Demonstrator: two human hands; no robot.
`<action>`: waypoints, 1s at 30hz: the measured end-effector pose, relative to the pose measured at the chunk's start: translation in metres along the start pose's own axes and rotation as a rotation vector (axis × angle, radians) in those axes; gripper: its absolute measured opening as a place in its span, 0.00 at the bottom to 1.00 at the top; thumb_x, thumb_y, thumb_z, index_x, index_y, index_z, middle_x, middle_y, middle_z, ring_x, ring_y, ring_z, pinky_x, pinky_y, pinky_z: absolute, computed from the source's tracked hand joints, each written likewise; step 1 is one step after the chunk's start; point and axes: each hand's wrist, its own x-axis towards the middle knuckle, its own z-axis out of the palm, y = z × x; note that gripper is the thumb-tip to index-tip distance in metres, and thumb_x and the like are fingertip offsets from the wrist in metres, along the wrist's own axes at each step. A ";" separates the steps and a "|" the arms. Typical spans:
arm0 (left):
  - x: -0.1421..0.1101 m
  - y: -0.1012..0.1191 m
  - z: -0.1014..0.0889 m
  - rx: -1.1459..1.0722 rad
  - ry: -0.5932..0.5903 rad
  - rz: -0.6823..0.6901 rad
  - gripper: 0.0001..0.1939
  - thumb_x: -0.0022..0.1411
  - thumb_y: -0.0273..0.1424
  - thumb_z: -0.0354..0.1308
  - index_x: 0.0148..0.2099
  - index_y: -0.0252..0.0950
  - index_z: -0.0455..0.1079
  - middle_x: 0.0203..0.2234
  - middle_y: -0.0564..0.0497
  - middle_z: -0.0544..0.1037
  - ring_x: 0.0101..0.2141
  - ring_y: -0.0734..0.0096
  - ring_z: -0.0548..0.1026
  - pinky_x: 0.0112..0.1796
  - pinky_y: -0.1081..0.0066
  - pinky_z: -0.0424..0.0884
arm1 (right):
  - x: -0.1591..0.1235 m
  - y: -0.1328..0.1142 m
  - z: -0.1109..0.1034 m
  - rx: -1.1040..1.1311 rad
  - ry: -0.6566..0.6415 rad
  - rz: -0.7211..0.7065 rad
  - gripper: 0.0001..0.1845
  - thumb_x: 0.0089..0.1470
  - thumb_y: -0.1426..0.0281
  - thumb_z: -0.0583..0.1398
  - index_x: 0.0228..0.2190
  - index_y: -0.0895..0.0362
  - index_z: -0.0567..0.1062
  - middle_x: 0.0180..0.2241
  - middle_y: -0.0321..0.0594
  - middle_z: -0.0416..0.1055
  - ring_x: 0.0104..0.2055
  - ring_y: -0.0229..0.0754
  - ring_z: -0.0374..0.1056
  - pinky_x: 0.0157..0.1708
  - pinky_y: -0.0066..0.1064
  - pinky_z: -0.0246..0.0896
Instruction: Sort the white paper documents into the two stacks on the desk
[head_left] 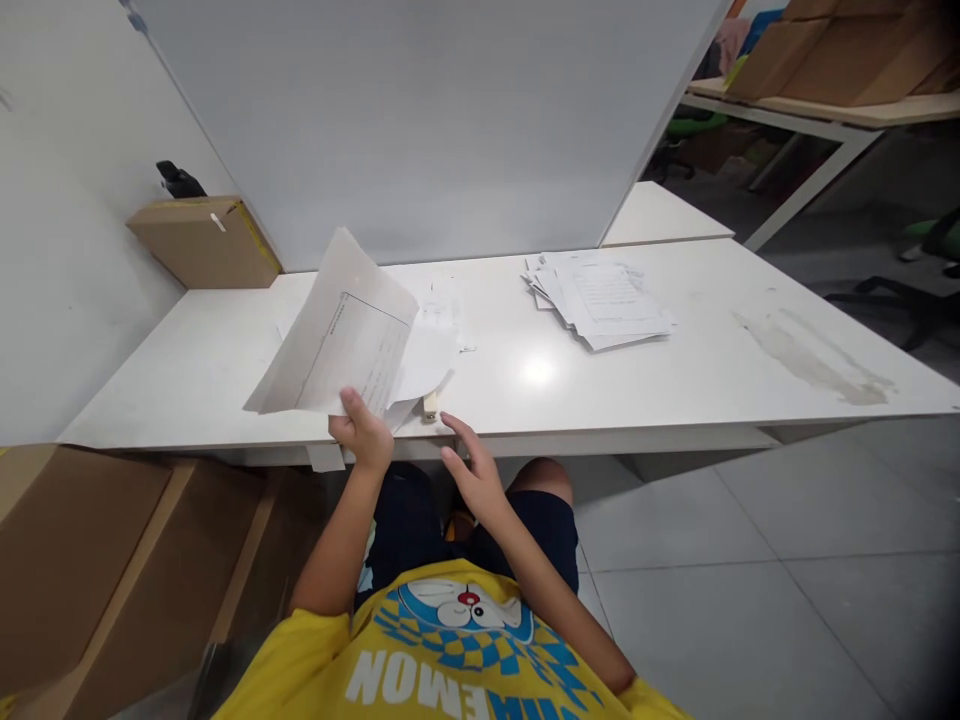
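My left hand (361,430) is closed on printed sheets of paper (345,335), thumb on top, and holds them tilted up over the desk's front edge. Beside them a small cream-coloured object (430,406), perhaps a stapler, stands at the edge; its kind is not clear. My right hand (474,472) is just right of this object, fingers apart, with nothing in it. More white paper (435,345) lies on the desk behind the held sheets, partly hidden by them.
A loose stack of papers (604,295) lies on the white desk (495,390), right of centre. Behind rises a pale panel (427,120). A cardboard box (206,245) stands at the back left. Large cartons (82,560) are on the floor at left. A dried smear (817,360) marks the right side.
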 end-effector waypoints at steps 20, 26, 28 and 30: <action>0.095 0.000 -0.099 0.046 0.339 0.075 0.35 0.70 0.53 0.34 0.69 0.37 0.45 0.64 0.40 0.63 0.61 0.62 0.68 0.58 0.62 0.72 | 0.086 -0.011 0.064 -0.873 -0.612 -0.498 0.45 0.48 0.69 0.66 0.64 0.64 0.58 0.70 0.61 0.44 0.72 0.62 0.41 0.68 0.59 0.35; 0.051 -0.016 -0.143 -0.032 0.389 -0.077 0.30 0.69 0.46 0.41 0.67 0.36 0.46 0.62 0.36 0.65 0.63 0.55 0.65 0.58 0.51 0.71 | 0.079 -0.007 0.047 -1.002 -0.730 -0.566 0.36 0.51 0.75 0.60 0.62 0.67 0.61 0.66 0.62 0.54 0.67 0.62 0.53 0.61 0.52 0.49; 0.044 -0.023 -0.151 0.011 0.369 -0.095 0.29 0.70 0.46 0.40 0.68 0.38 0.46 0.61 0.37 0.66 0.64 0.55 0.64 0.58 0.49 0.70 | 0.082 -0.013 0.054 -0.989 -0.740 -0.587 0.31 0.56 0.72 0.56 0.60 0.66 0.63 0.63 0.60 0.60 0.61 0.60 0.60 0.54 0.48 0.56; 0.041 -0.028 -0.156 0.069 0.344 -0.101 0.29 0.71 0.46 0.38 0.68 0.39 0.46 0.60 0.37 0.67 0.64 0.55 0.64 0.58 0.48 0.70 | 0.086 -0.017 0.065 -0.990 -0.727 -0.606 0.28 0.59 0.71 0.54 0.60 0.66 0.62 0.60 0.60 0.63 0.55 0.59 0.63 0.48 0.46 0.58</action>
